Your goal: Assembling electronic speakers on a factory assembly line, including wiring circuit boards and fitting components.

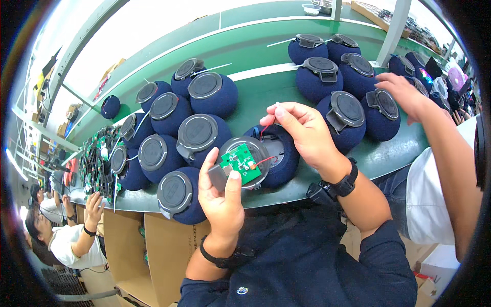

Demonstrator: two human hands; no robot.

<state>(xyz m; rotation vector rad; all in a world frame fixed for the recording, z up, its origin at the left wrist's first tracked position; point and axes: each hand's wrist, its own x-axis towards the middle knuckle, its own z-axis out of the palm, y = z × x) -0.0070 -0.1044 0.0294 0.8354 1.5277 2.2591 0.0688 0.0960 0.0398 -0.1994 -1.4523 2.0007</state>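
Note:
My left hand (pixel 221 199) grips a round black cap (pixel 263 152) with a green circuit board (pixel 243 165) on its upturned face. Its thumb lies at the board's lower edge, beside a grey block (pixel 219 177) that juts out. Just to the right, a dark blue fabric ball-shaped speaker (pixel 290 162) stands uncapped, partly covered by the cap. Over it, my right hand (pixel 302 128) is closed in a pinch on a thin red wire (pixel 263 131) with a small pale end at the fingertips. Another red wire (pixel 266 160) runs from a connector on the board toward the speaker.
Capped blue speakers (pixel 203 132) crowd the green bench (pixel 261 102) on the left, others (pixel 347 110) on the right. Circuit boards (pixel 97 158) are heaped at far left. A co-worker's hand (pixel 404 94) touches the right group. An open carton (pixel 169 235) stands below the bench edge.

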